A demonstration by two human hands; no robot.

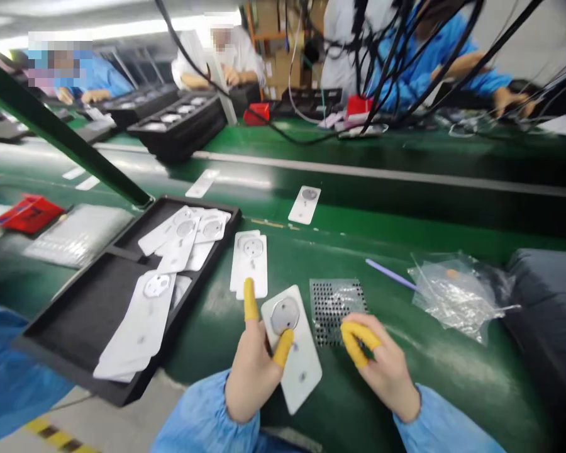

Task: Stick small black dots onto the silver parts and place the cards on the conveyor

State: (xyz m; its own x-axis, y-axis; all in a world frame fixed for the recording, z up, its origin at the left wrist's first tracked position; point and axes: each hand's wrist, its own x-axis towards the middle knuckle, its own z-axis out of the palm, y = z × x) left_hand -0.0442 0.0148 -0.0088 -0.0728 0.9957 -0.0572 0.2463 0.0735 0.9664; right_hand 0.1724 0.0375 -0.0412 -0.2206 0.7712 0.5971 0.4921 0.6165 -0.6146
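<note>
Left hand (252, 374), yellow covers on thumb and forefinger, lays its thumb on the white rectangular plate with a round socket recess (302, 374) at lower centre of the frame; its forefinger points up, and I cannot tell whether the hidden fingers grip the plate from below. Right hand (389, 371), likewise covered, has thumb and forefinger tips pinched shut; anything between them cannot be made out.

Largest around them is the glossy green work surface (202, 352). At left lies the long black divided tray (99, 302), white socket plates (146, 314) overlapping inside. A dark grey container (551, 302) fills the right edge, crumpled clear plastic bags (453, 299) beside it. Between plate and bags sits the clear sheet of black dots (319, 299), near the right fingertips. Two overlapping white plates (260, 274) rest beyond the left thumb, one lone white plate (302, 212) above centre. Slimmest is the purple stick (389, 274) beside the bags.
</note>
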